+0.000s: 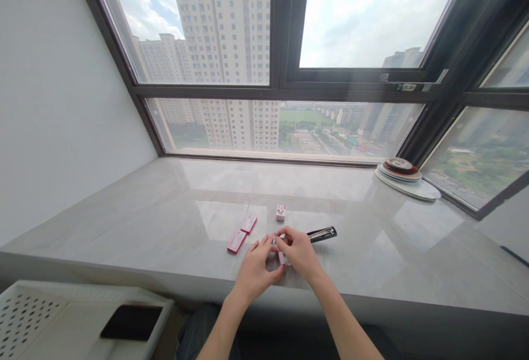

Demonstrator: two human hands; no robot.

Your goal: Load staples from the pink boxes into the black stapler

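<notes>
My left hand (257, 269) curls around a small pink-and-white box (281, 258), its thumb at the near end and its fingers at the far side. Close against it, the fingers of my right hand (298, 251) are pinched on a small shiny metal piece (274, 241), too small to name for sure. A black stapler (323, 234) lies on the sill just right of my right hand, its metal channel showing and one end hidden. Two flat red-and-white boxes (237, 241) (248, 224) lie left of my hands. Beyond my fingers stands a small white-and-pink box (281, 213).
The glossy marble-look window sill (165, 211) runs below dark-framed windows (281, 92). Stacked round plates or mats (403, 175) sit in its far right corner. Below the sill at left is a white plastic basket (33, 327) with a dark phone-like slab (132, 321) on it.
</notes>
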